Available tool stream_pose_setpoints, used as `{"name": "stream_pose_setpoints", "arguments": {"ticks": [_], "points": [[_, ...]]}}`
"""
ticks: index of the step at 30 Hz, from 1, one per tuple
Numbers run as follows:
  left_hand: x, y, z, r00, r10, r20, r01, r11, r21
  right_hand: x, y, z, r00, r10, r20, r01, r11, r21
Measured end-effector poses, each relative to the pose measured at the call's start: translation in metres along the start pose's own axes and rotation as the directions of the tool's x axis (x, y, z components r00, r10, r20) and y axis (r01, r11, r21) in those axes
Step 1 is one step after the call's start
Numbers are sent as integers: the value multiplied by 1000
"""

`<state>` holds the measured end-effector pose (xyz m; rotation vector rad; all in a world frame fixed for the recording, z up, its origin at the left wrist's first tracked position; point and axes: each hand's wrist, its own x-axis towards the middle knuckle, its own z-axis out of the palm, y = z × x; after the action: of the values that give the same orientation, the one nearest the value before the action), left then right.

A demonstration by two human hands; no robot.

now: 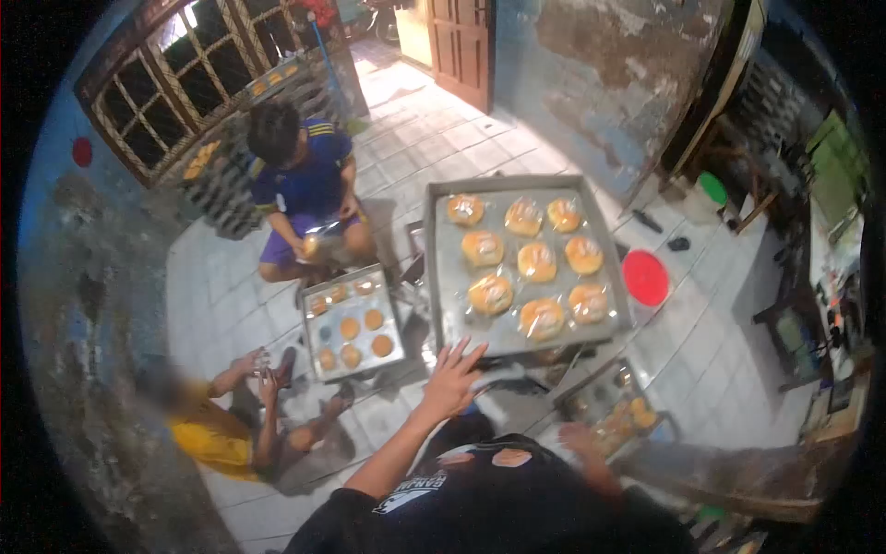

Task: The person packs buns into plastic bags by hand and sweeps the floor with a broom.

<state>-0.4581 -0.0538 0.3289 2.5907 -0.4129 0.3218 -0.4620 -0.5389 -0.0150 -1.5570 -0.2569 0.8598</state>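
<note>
A large metal tray (577, 346) stands in front of me, holding several golden bread buns (537, 262) wrapped in clear plastic. My left hand (452, 380) is at the tray's near left corner with fingers spread over the rim; it appears to touch the edge and holds nothing visible. Lower and to the right, my right hand (583, 441) hangs beside a second, lower tray (666, 427) of buns (637, 413). That hand is blurred, so its fingers do not show clearly.
A person in a blue shirt (318, 152) sits by a smaller tray (355, 371) of buns, handling a plastic-wrapped piece. Another person in a yellow shirt (210, 434) sits at left. A red round lid or basin (645, 278) is right of the large tray. Cluttered shelves (835, 314) line the right side.
</note>
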Motion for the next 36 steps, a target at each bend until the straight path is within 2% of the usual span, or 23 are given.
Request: {"name": "stream_pose_setpoints", "arguments": {"ticks": [1,2,3,4,5,7,8,9,11,12,15,19,20,21,23,24,25,27,29,32,34,35,36], "points": [[0,-5,13,1000,3,-13,-2,999,44,5,-32,11,988,144,-57,-109,908,404],[2,-3,14,1000,-11,-28,12,999,43,21,-9,-16,964,263,43,-250,833,494],[2,-8,25,996,-8,-84,12,999,49,20,-31,-12,987,119,107,-90,965,-247],[5,-9,27,996,-18,-89,22,999,37,17,-56,-8,985,-28,169,158,530,-833],[5,-8,26,996,-31,-80,34,999,38,14,-62,-3,990,-31,138,135,495,-858],[4,-9,30,997,-42,-59,47,996,78,9,-73,-8,991,120,-61,-134,859,-494],[5,-13,31,999,-33,-42,38,992,117,9,-79,-10,972,201,-122,-227,937,-267],[5,-20,34,998,-41,-48,47,992,118,10,-84,-14,963,232,-139,-254,953,-167],[4,-24,44,988,57,-140,-27,977,210,13,-102,-21,953,264,-145,-278,956,-88],[0,-26,46,998,18,-55,-10,988,152,14,-108,-28,953,270,-140,-282,957,-73],[-1,-30,58,994,36,-101,-15,980,200,29,-131,-42,958,264,-110,-261,964,41],[3,-40,68,998,30,-52,-20,982,186,43,-145,-50,969,230,-92,-206,955,214],[13,-44,66,981,75,-178,-36,977,210,44,-146,-47,969,226,-95,-196,946,260],[19,-52,69,981,86,-173,-49,978,204,48,-139,-47,968,228,-108,-193,945,266],[22,-72,97,972,122,-201,-66,962,264,66,-106,-52,954,258,-150,-135,821,555],[29,-82,103,982,96,-165,-71,986,151,84,-51,-75,982,184,-41,-147,883,446],[51,-96,107,982,91,-164,-68,988,140,98,-39,-84,980,195,-44,-155,883,443],[84,-120,108,987,72,-143,-59,994,93,101,-48,-78,972,222,-77,-180,915,360],[130,-147,114,982,74,-175,-51,989,136,102,-57,-74,963,246,-112,-209,939,272],[195,-159,81,977,106,-185,-103,994,27,101,-58,-86,946,282,-161,-253,950,181],[231,-154,65,934,58,-353,-76,996,-38,101,-61,-102,933,304,-194,-281,949,141],[231,-154,71,944,65,-323,-83,996,-40,101,-57,-108,924,317,-213,-297,947,120],[231,-158,79,932,36,-361,-65,995,-69,105,-50,-113,914,332,-233,-316,943,105]]}}
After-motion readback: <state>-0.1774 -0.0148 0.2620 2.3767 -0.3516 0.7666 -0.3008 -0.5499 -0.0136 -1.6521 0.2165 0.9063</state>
